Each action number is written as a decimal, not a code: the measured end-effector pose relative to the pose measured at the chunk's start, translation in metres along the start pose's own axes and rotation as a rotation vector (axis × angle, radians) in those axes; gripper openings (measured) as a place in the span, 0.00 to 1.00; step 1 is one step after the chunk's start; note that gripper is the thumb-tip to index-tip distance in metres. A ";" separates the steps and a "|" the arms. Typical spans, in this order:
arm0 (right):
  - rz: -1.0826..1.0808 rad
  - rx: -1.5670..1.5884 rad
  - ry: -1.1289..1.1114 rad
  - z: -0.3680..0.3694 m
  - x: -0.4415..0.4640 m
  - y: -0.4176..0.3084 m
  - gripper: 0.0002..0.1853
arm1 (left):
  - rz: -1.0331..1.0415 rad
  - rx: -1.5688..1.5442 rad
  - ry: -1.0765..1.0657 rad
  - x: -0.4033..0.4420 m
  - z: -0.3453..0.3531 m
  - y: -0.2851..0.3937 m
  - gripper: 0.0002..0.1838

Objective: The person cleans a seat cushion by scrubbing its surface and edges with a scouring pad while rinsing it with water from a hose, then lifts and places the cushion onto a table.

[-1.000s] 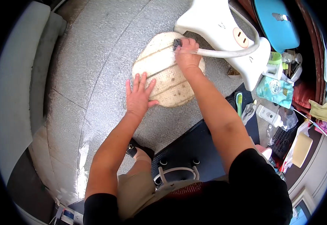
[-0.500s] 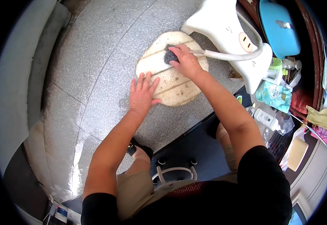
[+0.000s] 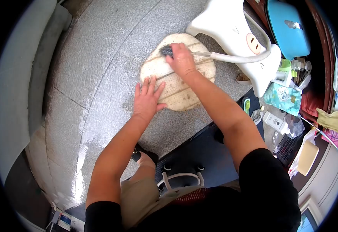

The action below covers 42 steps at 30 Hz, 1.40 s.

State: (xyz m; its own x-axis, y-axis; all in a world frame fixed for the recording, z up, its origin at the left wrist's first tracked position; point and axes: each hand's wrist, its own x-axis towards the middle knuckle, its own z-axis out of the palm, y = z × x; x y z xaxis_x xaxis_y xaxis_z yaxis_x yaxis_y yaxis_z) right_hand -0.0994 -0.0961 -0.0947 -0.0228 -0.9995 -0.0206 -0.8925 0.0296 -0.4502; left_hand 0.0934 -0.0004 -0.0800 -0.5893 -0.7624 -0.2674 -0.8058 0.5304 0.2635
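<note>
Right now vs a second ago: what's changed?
Right hand has moved left across the pale board, carrying the dark scrubber along. Nothing taken hold of or let go. Unchanged: left hand spread at the board's near-left edge; hose lying over the white piece.

Right hand (image 3: pixel 182 60) farther left, scrubber (image 3: pixel 165 50) (dark) too

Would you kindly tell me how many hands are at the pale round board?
2: the left hand at the left edge of the board; the right hand, holding a dark scrubber, farther up.
</note>
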 end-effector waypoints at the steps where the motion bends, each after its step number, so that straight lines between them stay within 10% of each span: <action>1: 0.137 -0.007 0.136 -0.012 0.008 0.033 0.20 | -0.009 -0.005 -0.003 -0.003 0.002 0.000 0.47; 5: 0.542 0.044 0.393 0.005 0.020 0.034 0.19 | 0.012 -0.045 0.045 -0.001 0.008 -0.002 0.47; 10: -0.103 0.067 -0.109 0.023 0.003 -0.035 0.20 | -0.004 -0.028 -0.003 -0.001 0.002 0.000 0.46; 13: 0.104 -0.050 0.156 0.005 0.033 0.024 0.20 | -0.026 -0.062 0.028 -0.002 0.003 -0.002 0.46; 15: 0.628 0.016 0.319 -0.001 0.044 0.040 0.23 | 0.008 -0.082 0.084 -0.002 0.010 -0.002 0.47; 20: 0.066 -0.035 -0.071 0.035 0.038 -0.038 0.20 | 0.001 -0.042 0.039 0.000 0.002 -0.001 0.47; 26: 0.422 -0.053 0.322 0.004 0.040 0.043 0.18 | -0.019 -0.037 0.015 -0.002 0.005 -0.001 0.48; 33: 0.024 -0.061 0.151 0.010 0.037 0.030 0.22 | -0.021 -0.002 -0.002 0.000 0.000 0.001 0.48; 36: 0.477 -0.028 0.219 -0.007 0.042 0.059 0.21 | 0.010 -0.022 0.039 0.000 0.009 -0.001 0.49; 42: -0.196 -0.019 -0.202 0.039 -0.012 -0.057 0.20 | -0.018 0.046 -0.113 0.002 0.001 0.000 0.49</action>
State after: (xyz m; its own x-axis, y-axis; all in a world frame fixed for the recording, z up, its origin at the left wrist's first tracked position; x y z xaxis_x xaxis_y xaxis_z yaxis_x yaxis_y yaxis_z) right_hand -0.0303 -0.0859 -0.1037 0.2396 -0.9643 -0.1128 -0.8794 -0.1663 -0.4461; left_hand 0.0921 -0.0015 -0.0818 -0.5752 -0.7270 -0.3750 -0.8168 0.5353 0.2151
